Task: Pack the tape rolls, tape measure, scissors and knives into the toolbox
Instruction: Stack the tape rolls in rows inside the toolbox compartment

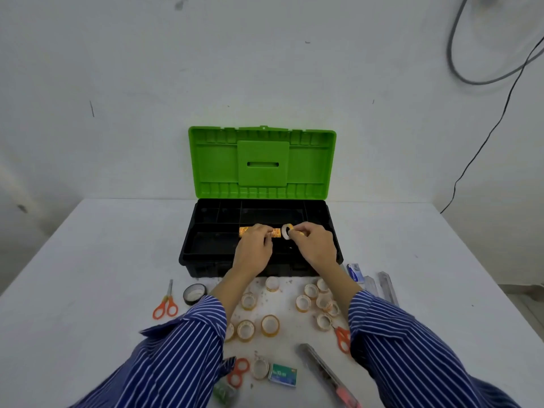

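The black toolbox (206, 267) stands open, its green lid (262, 163) upright against the wall. Over its tray, my left hand (254, 245) holds a row of orange-labelled tape rolls (243, 231). My right hand (313, 244) pinches a single small tape roll (285, 231) at the row's right end. Several clear tape rolls (270, 325) lie on the table in front of the box, and a black tape roll (193, 293) lies to the left. Orange scissors (165, 304) lie at left, a second pair (343, 338) at right, a third (238, 371) near my left sleeve. A cutter knife (326, 372) lies front right.
A green staple box (282, 375) and one more roll (260, 368) lie near the front edge. Blue-white packets (354, 272) and clear plastic cases (388, 287) sit right of the toolbox. Black cables (482, 142) hang on the wall at right. The white table (103, 260) extends left.
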